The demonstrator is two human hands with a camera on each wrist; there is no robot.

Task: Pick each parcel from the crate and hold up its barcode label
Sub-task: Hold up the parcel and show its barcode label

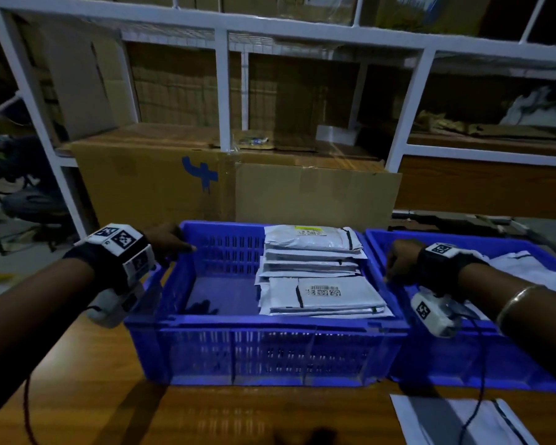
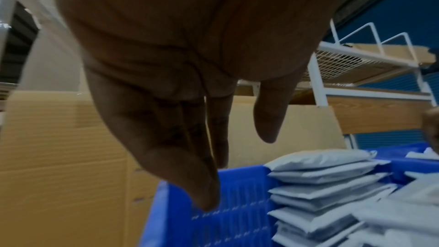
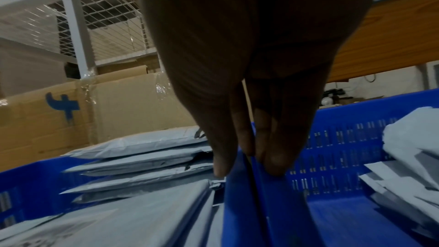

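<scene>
A blue crate [image 1: 264, 348] sits on a wooden table [image 1: 77, 396], and the white parcels [image 1: 315, 284] lie stacked in its right half; the left half shows bare floor. The top parcel nearest the person shows a barcode label [image 1: 325, 290] facing up, and the one at the far end carries a label with a yellow strip [image 1: 308, 231].

The left hand [image 1: 167, 242] hangs over the crate's far left corner, fingers [image 2: 190, 166] straight and close together, thumb apart, holding nothing. The right hand [image 1: 398, 261] is at the crate's right rim, where a second blue crate [image 1: 463, 364] stands touching it; its fingertips [image 3: 273, 162] point down onto the two rims, fingers pressed together, gripping nothing I can see.

More white parcels [image 1: 527, 271] lie in the second crate, and another white parcel [image 1: 456, 422] lies on the table at the near right. Behind the crates stands a big cardboard box [image 1: 231, 184] and a white shelf frame [image 1: 222, 88].
</scene>
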